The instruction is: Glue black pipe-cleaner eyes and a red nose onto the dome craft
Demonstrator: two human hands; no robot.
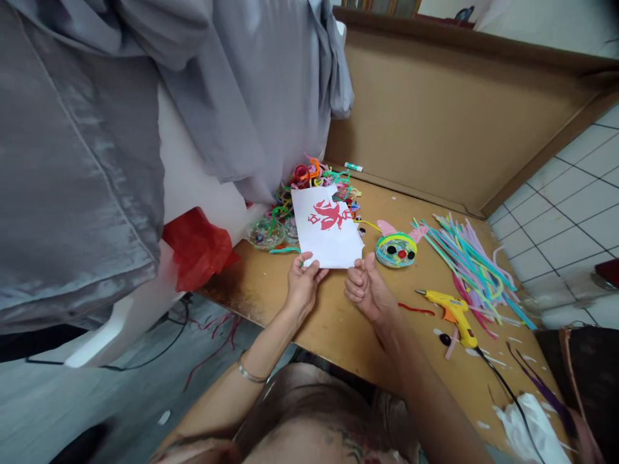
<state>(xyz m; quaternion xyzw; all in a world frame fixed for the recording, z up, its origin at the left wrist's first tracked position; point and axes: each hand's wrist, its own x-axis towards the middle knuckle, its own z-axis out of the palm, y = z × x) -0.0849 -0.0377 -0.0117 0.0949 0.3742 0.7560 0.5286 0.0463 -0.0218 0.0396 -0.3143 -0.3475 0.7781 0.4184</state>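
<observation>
A white sheet of paper (312, 245) with a red printed or glued figure is held up over the table in front of me. My left hand (305, 280) pinches its lower left edge between thumb and fingers. At the lower right corner, my right hand (365, 287) has its fingers curled and its thumb up, gripping the paper. The sheet's upper right edge looks notched. Behind it lies a heap of colourful pipe cleaners (314, 171), partly covered by the paper. Right of the paper sits a round yarn-wrapped animal face (396, 250) with pink ears and dark eyes.
On the right lie a bundle of pastel pipe cleaners (476, 258), a yellow glue gun (457, 316) with a black cord and a crumpled white bag (532, 425). A glue stick (353, 166) is near the cardboard wall (425, 116). Grey cloth (251, 90) hangs at left above red film (198, 248).
</observation>
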